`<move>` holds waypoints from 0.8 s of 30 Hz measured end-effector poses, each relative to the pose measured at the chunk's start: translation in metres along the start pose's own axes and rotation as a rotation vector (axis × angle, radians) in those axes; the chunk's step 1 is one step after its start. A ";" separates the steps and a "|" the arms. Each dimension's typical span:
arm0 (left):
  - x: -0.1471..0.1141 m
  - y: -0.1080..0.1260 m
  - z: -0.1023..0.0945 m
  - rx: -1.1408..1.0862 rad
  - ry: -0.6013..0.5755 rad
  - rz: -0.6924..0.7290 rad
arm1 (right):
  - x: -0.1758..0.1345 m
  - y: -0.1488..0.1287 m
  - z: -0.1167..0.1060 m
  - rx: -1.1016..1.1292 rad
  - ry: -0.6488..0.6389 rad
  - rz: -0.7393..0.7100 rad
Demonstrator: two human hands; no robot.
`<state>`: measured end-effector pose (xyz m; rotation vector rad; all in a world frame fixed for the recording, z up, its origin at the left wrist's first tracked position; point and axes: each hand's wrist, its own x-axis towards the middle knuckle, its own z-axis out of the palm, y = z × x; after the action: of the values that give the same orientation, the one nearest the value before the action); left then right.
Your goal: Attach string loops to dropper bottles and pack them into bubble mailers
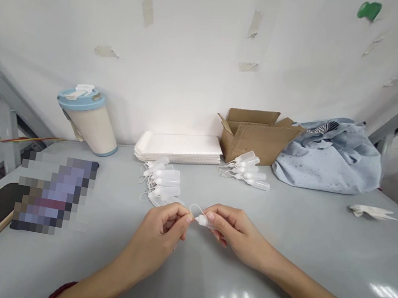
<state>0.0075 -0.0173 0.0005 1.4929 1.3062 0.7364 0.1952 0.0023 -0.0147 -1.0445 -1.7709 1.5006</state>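
Grey worktop spreads under one small bottle, held up nearer to us than the brown box. The right hand has its grip squeezed on the bottle, thumb on top. The left hand curls, thumb and finger pressed together by the bottle's tip; I can't tell what they pinch. More bottles lie just before the box.

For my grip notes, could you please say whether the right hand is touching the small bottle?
Touching. The head view shows the right hand holding the small bottle, its thumb lying over the bottle's side.
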 end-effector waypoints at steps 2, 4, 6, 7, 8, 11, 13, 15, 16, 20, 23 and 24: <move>0.000 0.000 -0.001 -0.018 -0.016 -0.005 | 0.000 0.001 0.000 -0.002 -0.006 -0.002; 0.001 0.000 -0.002 -0.052 -0.044 -0.013 | 0.000 0.001 0.000 -0.032 -0.004 -0.010; 0.002 -0.001 -0.003 -0.076 -0.069 -0.020 | 0.000 0.001 0.000 -0.091 0.008 -0.027; 0.003 -0.002 -0.003 -0.083 -0.079 -0.025 | 0.000 0.002 0.000 -0.120 0.014 -0.035; 0.003 -0.003 -0.002 -0.090 -0.095 -0.030 | 0.001 0.002 0.000 -0.138 0.017 -0.042; 0.003 -0.006 0.002 -0.160 -0.178 -0.064 | 0.001 0.002 0.000 -0.126 0.001 -0.055; 0.002 -0.008 0.005 -0.220 -0.256 -0.096 | 0.000 0.000 -0.002 -0.101 -0.006 -0.067; 0.001 -0.009 0.007 -0.246 -0.301 -0.106 | -0.001 -0.003 -0.004 -0.096 0.009 -0.074; 0.001 -0.008 0.006 -0.244 -0.305 -0.104 | -0.001 -0.004 -0.006 -0.097 0.021 -0.073; 0.002 -0.001 -0.002 -0.180 -0.196 -0.071 | -0.002 -0.007 -0.011 -0.096 0.045 -0.067; 0.004 0.003 -0.007 -0.122 -0.114 -0.038 | -0.001 -0.006 -0.012 -0.119 0.041 -0.071; 0.004 0.003 -0.007 -0.108 -0.103 -0.028 | -0.001 -0.005 -0.012 -0.131 0.038 -0.073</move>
<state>0.0033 -0.0113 0.0053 1.4045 1.1899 0.6921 0.2044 0.0070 -0.0071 -1.0532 -1.8806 1.3271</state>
